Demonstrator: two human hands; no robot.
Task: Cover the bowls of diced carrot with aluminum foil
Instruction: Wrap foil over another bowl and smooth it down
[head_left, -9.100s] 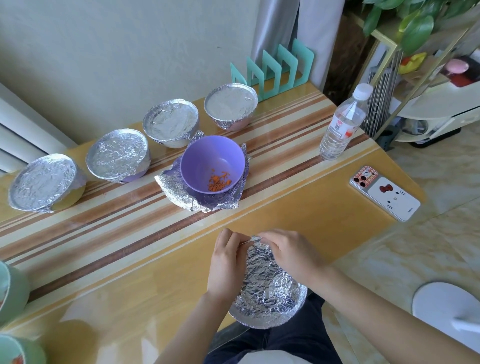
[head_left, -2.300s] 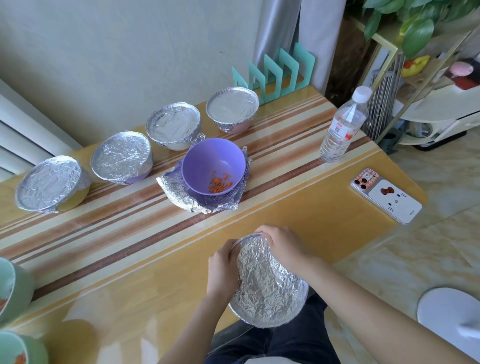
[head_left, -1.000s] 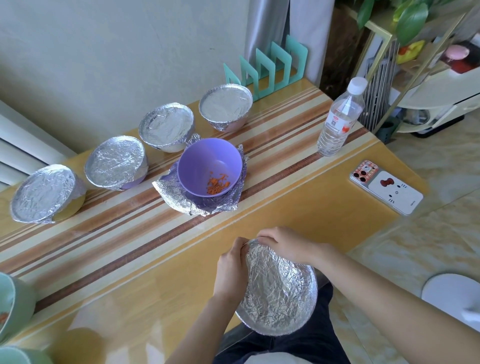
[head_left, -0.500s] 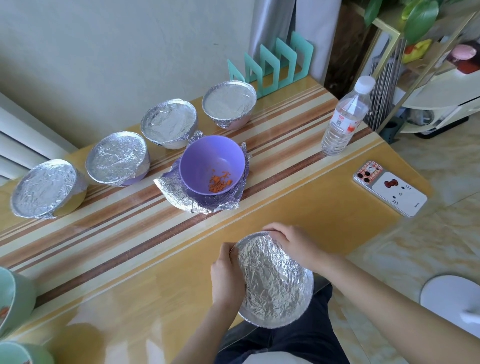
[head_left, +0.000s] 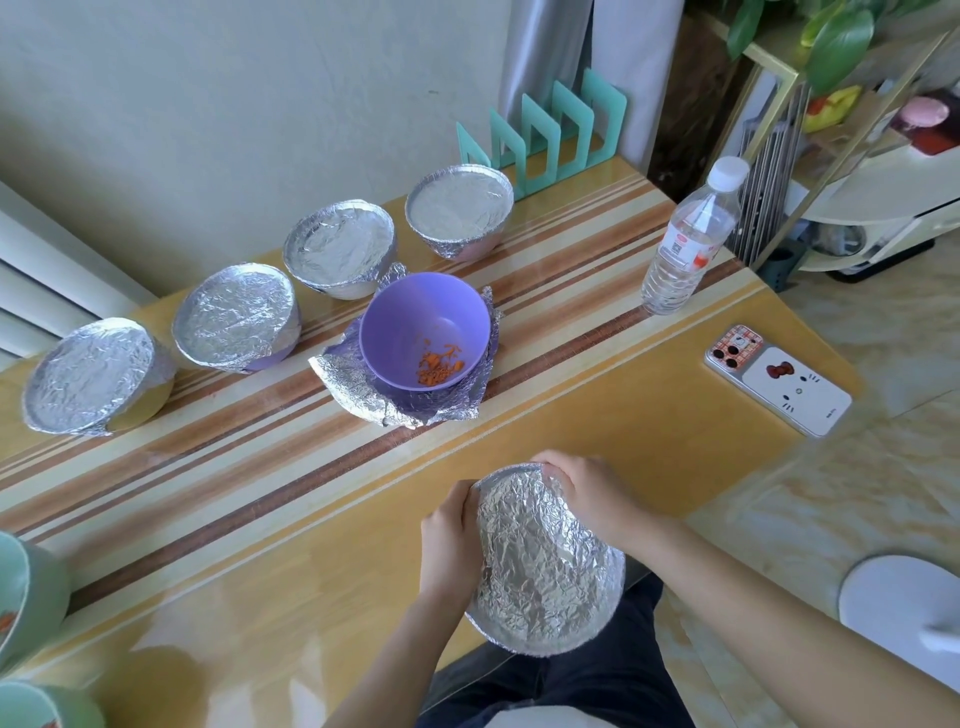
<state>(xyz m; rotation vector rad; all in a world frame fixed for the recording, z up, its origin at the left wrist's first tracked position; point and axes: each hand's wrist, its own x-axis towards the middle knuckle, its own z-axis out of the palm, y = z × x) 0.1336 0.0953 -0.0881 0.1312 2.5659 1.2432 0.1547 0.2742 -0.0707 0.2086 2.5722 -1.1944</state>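
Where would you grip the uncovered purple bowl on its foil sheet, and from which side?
Probably pinch the purple bowl at its near rim, from above: it stands upright, open, carrot low inside, and the foil sheet wraps its base.

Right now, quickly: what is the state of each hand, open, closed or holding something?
Left hand: closed, gripping the left edge of the crumpled foil.
Right hand: closed, gripping the same foil at its far edge.

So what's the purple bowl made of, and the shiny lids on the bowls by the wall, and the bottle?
Purple bowl: probably plastic, with a smooth, even colour and a soft sheen.
Shiny lids: aluminium foil, silver and crinkled, with creases that hold their shape.
Bottle: clear and ribbed with a white cap, likely thin plastic.
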